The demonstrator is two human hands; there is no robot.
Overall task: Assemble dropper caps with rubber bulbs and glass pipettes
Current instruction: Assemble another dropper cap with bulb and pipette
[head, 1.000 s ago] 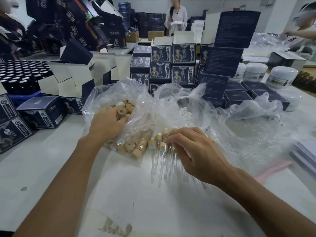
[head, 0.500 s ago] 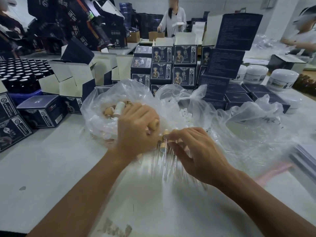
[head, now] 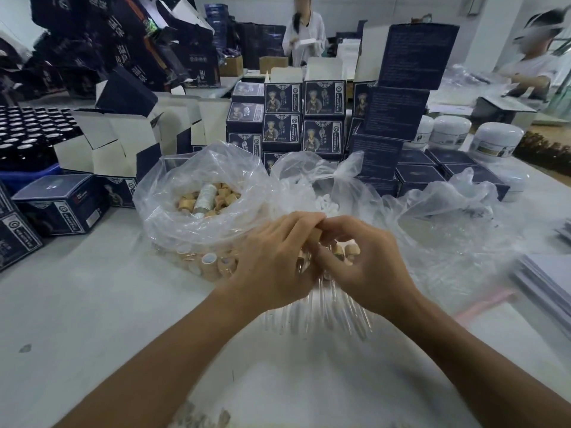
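A worker's left hand (head: pixel 272 261) and right hand (head: pixel 367 261) meet over a white bench (head: pixel 92 304), fingertips curled together around a tan dropper cap (head: pixel 315 235) held between them; the left grip appears to pinch the cap, while what the right grip holds is hidden behind its own fingers, so a pipette there cannot be confirmed. Glass pipettes (head: pixel 321 316) lie fanned on the bench just under both wrists, and more tan caps fill the open plastic bag (head: pixel 191 211) beside the left hand, with some spilled at its near edge. A second bag (head: pixel 324 199) behind the hands holds small white pieces, likely the rubber bulbs. The risk lies below: a wrist dropping or a forced, crooked push could crack thin glass or roll loose pipettes toward the bench edge.
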